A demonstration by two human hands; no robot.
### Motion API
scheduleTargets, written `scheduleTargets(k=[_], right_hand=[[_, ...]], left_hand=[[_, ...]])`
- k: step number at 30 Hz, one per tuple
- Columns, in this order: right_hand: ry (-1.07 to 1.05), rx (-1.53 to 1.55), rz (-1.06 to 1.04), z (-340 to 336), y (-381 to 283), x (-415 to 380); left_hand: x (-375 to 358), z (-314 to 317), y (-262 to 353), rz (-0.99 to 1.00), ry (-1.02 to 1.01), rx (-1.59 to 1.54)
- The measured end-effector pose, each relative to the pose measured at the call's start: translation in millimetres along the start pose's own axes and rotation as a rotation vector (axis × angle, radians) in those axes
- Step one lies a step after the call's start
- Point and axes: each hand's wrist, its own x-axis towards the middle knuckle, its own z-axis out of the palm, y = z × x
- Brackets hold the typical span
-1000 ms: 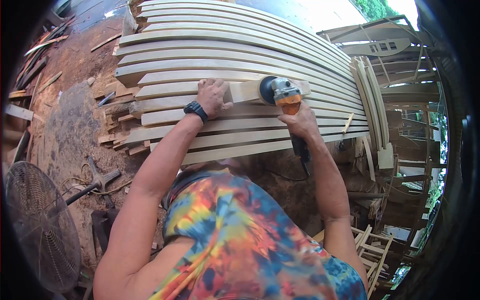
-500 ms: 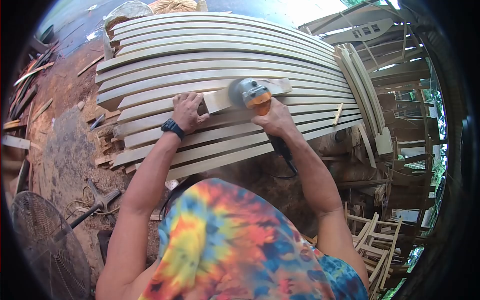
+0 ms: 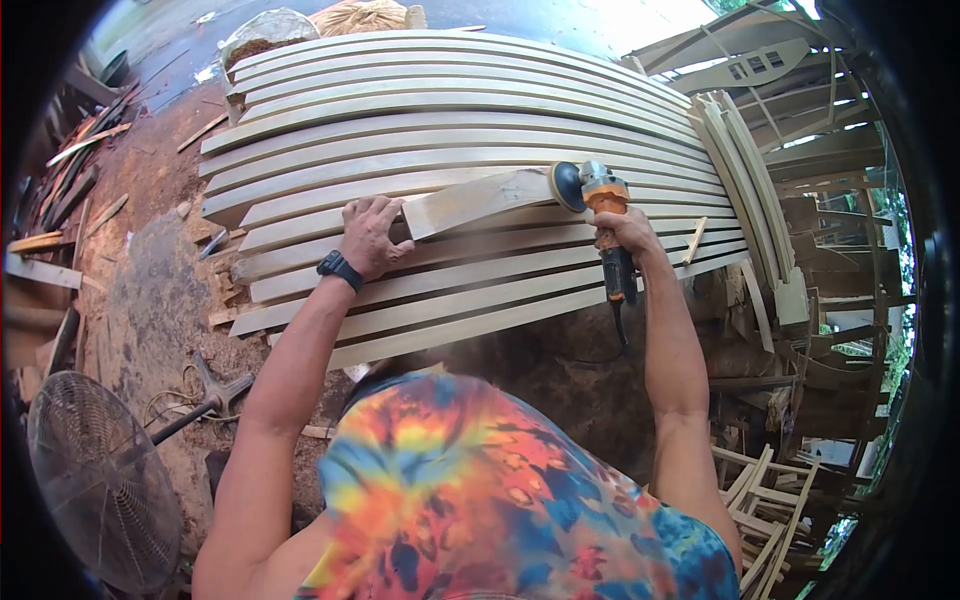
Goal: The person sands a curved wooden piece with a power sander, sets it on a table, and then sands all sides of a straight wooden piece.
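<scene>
A curved pale wooden piece [image 3: 475,203] lies across a row of long pale slats [image 3: 400,118]. My left hand [image 3: 373,236], with a dark watch on its wrist, grips the left end of this piece, thumb toward me. In my right hand [image 3: 630,232] is an orange and black angle grinder [image 3: 608,200], its cord hanging down. The grinder's dark round disc [image 3: 567,187] faces left at the right end of the curved piece, tilted on edge; whether it touches cannot be made out.
A small wood strip [image 3: 694,240] rests on the slats at right. Curved boards [image 3: 745,190] stack crosswise beyond. A round fan [image 3: 103,480] stands at lower left, scrap wood [image 3: 72,190] at far left, a pile of wooden frames [image 3: 765,500] at lower right.
My right hand has moved right with the grinder, from the middle of the curved piece to its right end. The grinder has turned, showing its disc more edge-on. My left hand keeps its hold.
</scene>
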Motion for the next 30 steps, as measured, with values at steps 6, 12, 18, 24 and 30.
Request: scheduleTargets(k=[6,12,18,24,30], right_hand=[[-0.059,-0.059,-0.019,20,-21,-9],[-0.058,-0.359,-0.131,71,-45,-33],[-0.042,-0.755,-0.303,121,-75,-69],[-0.077,-0.643,-0.197,105,-64,-63],[0.016,-0.301,-0.054,29,-6,-15]], left_hand=[[0,0,-1,0.007,-0.001,0.016],[-1,1,0,0.017,0.017,0.005],[1,4,0,0.047,0.046,0.001],[-1,8,-5,0.006,0.039,-0.005],[0,5,-8,0.009,0.000,0.022]])
